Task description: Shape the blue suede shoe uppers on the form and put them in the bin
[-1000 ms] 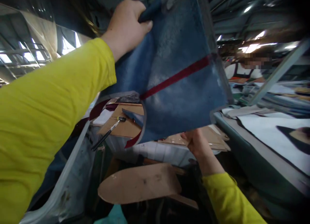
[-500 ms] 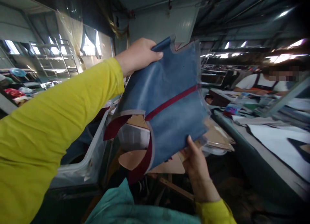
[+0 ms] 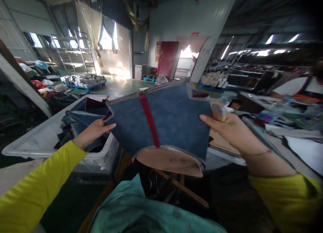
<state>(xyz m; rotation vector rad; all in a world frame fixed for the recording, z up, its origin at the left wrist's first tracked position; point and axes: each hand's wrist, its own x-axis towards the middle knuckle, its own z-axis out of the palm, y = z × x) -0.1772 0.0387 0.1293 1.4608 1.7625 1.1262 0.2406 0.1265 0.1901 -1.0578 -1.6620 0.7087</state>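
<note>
A sewn blue leather-like piece (image 3: 176,122), with a dark red stripe down it and grey edging, is stretched between my two hands. My left hand (image 3: 97,132) pinches its left edge, thumb on the front face. At the opposite edge my right hand (image 3: 227,127) grips it, also with the thumb in front and the other fingers mostly behind. Below the piece's curved lower edge shows a tan board (image 3: 169,161) with a rounded outline. More blue and dark red pieces (image 3: 83,120) lie heaped in a white plastic tub (image 3: 98,164) left of my left hand.
A table with white and grey sheets (image 3: 305,152) runs along the right. Stacked brown cardboard (image 3: 224,142) lies under my right hand. Wooden legs (image 3: 186,189) stand below the tan board. Farther back are loaded pallets (image 3: 84,81), a metal rack (image 3: 73,54) and a red door (image 3: 168,58).
The blue piece has been turned and lowered, its stripe now running nearly upright. My left hand moved down and left, my right hand up and right. The view has swung somewhat.
</note>
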